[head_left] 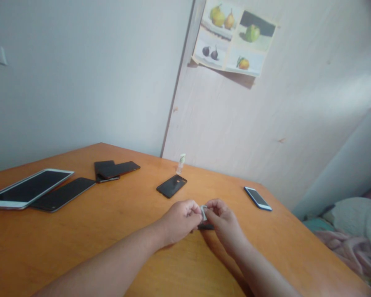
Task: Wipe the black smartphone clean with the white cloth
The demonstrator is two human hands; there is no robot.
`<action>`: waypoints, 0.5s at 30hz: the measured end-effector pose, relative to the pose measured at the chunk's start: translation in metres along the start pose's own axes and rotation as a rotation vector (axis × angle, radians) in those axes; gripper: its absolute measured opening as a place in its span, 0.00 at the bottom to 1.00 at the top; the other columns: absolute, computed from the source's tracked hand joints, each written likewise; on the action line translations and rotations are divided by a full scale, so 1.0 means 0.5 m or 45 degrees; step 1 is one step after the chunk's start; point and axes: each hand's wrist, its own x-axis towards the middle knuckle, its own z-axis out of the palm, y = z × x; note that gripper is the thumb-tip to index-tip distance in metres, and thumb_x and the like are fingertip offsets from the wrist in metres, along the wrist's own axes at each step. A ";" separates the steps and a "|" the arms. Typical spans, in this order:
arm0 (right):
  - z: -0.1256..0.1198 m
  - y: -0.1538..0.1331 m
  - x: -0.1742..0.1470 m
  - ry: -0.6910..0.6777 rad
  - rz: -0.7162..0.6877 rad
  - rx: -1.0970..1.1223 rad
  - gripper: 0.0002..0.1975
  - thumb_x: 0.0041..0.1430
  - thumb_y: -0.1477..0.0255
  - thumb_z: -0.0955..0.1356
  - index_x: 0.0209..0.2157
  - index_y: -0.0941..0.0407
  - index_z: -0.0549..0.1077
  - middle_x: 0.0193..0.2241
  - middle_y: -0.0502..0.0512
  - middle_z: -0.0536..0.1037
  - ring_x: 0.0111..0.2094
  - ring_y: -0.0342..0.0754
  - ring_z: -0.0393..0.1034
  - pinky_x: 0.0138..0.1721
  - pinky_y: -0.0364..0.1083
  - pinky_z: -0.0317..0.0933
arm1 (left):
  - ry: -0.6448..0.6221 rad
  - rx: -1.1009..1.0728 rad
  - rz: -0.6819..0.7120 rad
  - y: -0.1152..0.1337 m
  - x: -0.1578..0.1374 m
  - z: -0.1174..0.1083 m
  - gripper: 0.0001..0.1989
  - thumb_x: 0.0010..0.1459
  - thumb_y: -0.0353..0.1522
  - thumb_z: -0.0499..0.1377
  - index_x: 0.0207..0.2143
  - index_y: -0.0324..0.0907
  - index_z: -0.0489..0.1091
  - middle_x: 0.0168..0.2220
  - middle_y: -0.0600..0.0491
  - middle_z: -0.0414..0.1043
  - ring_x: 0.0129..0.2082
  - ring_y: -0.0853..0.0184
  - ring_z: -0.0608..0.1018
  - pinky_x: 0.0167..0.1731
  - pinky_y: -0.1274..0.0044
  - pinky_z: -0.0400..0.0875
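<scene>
Over the middle of the wooden table (111,235), my left hand (182,220) and my right hand (225,220) meet, fingers closed in a pinch. Between their fingertips is a small whitish piece (203,213), thin and crumpled like a wipe or a packet; its exact kind is unclear. Just under it shows the edge of a dark flat object (205,226), mostly hidden by my hands. Beyond my hands lies a black phone case (172,186) with a camera cutout, and behind that stands a small clear bottle (181,164) with a pale top.
At the left lie a white tablet (6,204) and a dark tablet (64,196) partly under it. Two dark phones (120,168) overlap farther back. A blue-edged phone (257,199) lies at the right. Walls border the table's far side; bedding (355,227) is beyond the right edge.
</scene>
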 end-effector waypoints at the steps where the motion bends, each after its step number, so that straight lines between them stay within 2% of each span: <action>1: 0.000 -0.001 -0.001 -0.010 -0.001 0.010 0.15 0.49 0.60 0.73 0.30 0.55 0.69 0.22 0.48 0.72 0.24 0.44 0.66 0.27 0.44 0.61 | -0.009 -0.020 -0.005 0.001 0.000 0.000 0.06 0.56 0.33 0.53 0.33 0.40 0.68 0.27 0.54 0.72 0.26 0.70 0.73 0.25 0.80 0.64; 4: 0.001 -0.008 -0.008 -0.085 -0.008 0.014 0.13 0.53 0.60 0.71 0.31 0.56 0.71 0.25 0.51 0.74 0.28 0.45 0.68 0.31 0.45 0.62 | -0.008 -0.074 -0.006 0.006 0.000 0.000 0.08 0.55 0.30 0.52 0.35 0.40 0.70 0.33 0.51 0.76 0.29 0.69 0.75 0.29 0.78 0.67; 7: 0.003 -0.014 -0.012 -0.159 -0.021 0.014 0.14 0.54 0.59 0.71 0.35 0.56 0.73 0.30 0.53 0.76 0.32 0.47 0.70 0.36 0.47 0.63 | 0.007 -0.103 -0.008 0.009 0.001 -0.002 0.10 0.53 0.28 0.52 0.35 0.39 0.71 0.33 0.52 0.76 0.30 0.70 0.76 0.31 0.78 0.69; 11: 0.000 -0.005 -0.007 -0.092 -0.039 -0.018 0.16 0.51 0.58 0.73 0.33 0.56 0.73 0.29 0.53 0.76 0.31 0.48 0.70 0.35 0.47 0.63 | 0.065 -0.042 -0.002 -0.002 0.012 -0.015 0.09 0.54 0.30 0.52 0.35 0.39 0.70 0.31 0.52 0.75 0.28 0.69 0.75 0.30 0.77 0.69; 15: -0.007 0.016 0.000 -0.048 -0.095 -0.174 0.14 0.53 0.58 0.71 0.33 0.55 0.73 0.28 0.53 0.77 0.30 0.48 0.69 0.33 0.46 0.62 | 0.256 0.181 0.077 -0.018 0.030 -0.058 0.10 0.52 0.32 0.56 0.37 0.39 0.70 0.31 0.52 0.74 0.30 0.67 0.75 0.31 0.76 0.68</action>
